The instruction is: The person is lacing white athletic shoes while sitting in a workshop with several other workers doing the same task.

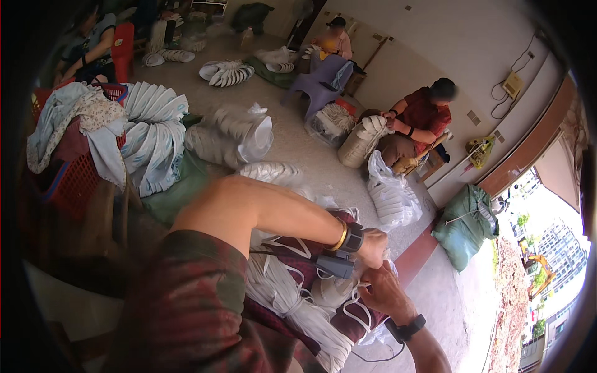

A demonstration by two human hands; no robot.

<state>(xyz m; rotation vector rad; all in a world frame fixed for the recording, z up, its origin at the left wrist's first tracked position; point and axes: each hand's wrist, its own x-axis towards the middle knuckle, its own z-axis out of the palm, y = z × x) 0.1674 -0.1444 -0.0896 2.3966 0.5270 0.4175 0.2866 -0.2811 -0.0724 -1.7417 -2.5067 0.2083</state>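
Observation:
My left hand (373, 247) reaches in from the left, its fingers curled closed. Beside it and slightly nearer, my right hand (387, 291) has bent fingers that nearly meet the left ones. Whatever they grip is mostly hidden, though whitish material shows around the fingers. Just left of the right hand lies a pale rolled piece (329, 292). Across my lap, on dark red patterned cloth (292, 245), rests a bundle of white straps (280, 292), gathered at its middle. A loose white strap loops down near my right hand.
A red basket (71, 193) heaped with cloths stands left, beside stacks of white curved pieces (155, 146). A co-worker (423, 115) sits ahead, handling a similar stack. A filled clear bag (392, 196), a green sack (466, 224) and a purple chair (323, 81) stand farther off.

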